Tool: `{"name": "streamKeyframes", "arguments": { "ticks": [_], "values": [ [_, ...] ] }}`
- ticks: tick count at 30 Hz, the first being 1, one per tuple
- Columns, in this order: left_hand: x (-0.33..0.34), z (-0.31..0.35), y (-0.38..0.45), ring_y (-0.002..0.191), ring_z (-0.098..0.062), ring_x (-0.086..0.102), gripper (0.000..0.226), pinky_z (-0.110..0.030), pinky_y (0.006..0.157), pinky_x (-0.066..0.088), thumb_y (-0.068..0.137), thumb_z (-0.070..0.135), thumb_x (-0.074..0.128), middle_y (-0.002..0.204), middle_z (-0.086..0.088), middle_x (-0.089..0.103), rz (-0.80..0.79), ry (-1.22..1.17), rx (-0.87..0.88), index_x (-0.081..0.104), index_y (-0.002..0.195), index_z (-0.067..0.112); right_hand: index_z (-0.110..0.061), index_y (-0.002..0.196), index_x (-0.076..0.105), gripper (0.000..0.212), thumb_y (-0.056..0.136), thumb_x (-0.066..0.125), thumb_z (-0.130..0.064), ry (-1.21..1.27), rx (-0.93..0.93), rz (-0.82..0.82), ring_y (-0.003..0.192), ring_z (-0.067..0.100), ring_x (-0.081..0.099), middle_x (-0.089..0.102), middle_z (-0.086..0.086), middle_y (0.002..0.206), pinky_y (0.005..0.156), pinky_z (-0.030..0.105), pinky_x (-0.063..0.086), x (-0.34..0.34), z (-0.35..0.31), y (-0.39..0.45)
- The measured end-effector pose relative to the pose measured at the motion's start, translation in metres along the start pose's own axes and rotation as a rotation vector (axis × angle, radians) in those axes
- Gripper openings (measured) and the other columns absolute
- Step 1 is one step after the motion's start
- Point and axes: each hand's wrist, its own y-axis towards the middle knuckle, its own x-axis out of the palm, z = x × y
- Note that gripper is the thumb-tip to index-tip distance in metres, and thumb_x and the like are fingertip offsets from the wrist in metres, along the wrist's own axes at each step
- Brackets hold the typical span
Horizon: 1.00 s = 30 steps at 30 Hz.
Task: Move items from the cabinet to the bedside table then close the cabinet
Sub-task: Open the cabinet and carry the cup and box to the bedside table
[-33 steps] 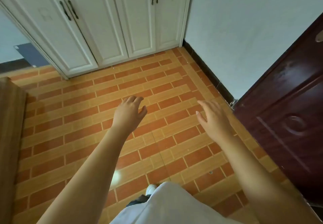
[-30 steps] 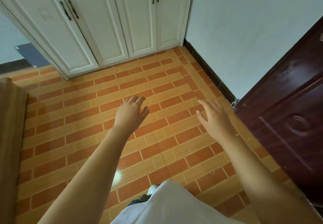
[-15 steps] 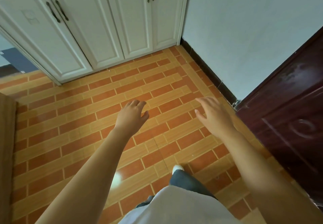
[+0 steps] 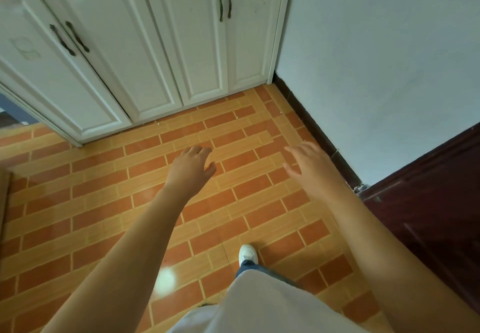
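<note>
I see an orange brick-patterned tile floor (image 4: 233, 202) with a bright glare spot, meeting a pale blue wall (image 4: 376, 60) with a dark skirting. A dark red wooden door (image 4: 436, 202) stands at right.

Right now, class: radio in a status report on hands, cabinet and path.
Left hand open, empty. Right hand open, empty. Cabinet doors shut, untouched. Tiled floor ahead unobstructed.

Four white cabinet doors (image 4: 109, 54) with four dark handles (image 4: 224, 5), two empty hands (image 4: 191, 169), one white shoe (image 4: 248, 254), one dark wooden door (image 4: 436, 202)
</note>
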Motion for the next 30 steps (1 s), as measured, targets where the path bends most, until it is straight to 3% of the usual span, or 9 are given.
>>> {"name": "streamKeyframes", "arguments": {
  "ticks": [8, 15, 30],
  "values": [
    [-0.03, 0.004, 0.097, 0.126, -0.028, 0.044, 0.043, -0.038, 0.099, 0.04, 0.096, 0.031, 0.043, 0.136, -0.009, 0.049, 0.03, -0.021, -0.046, 0.043, 0.135, 0.014, -0.017, 0.131, 0.044, 0.043, 0.093, 0.045, -0.036, -0.026, -0.017, 0.033, 0.133, 0.021, 0.037, 0.049, 0.003, 0.137, 0.107, 0.037, 0.035, -0.026, 0.027, 0.102],
    [-0.044, -0.022, 0.189, 0.124, -0.026, 0.045, 0.043, -0.038, 0.094, 0.043, 0.095, 0.032, 0.044, 0.135, -0.006, 0.05, 0.034, -0.025, -0.049, 0.043, 0.134, 0.015, -0.015, 0.13, 0.045, 0.041, 0.093, 0.045, -0.032, -0.011, -0.003, 0.031, 0.131, 0.02, 0.039, 0.051, 0.003, 0.135, 0.105, 0.034, 0.037, -0.032, 0.029, 0.189],
    [-0.106, -0.094, 0.42, 0.118, -0.027, 0.05, 0.042, -0.038, 0.096, 0.042, 0.094, 0.03, 0.045, 0.129, -0.008, 0.054, 0.072, -0.016, 0.087, 0.046, 0.133, 0.013, -0.014, 0.132, 0.044, 0.04, 0.094, 0.045, -0.025, 0.076, 0.122, 0.174, 0.128, 0.021, 0.039, 0.051, 0.006, 0.133, 0.103, 0.032, 0.034, -0.079, 0.0, 0.409]
  ]
}}
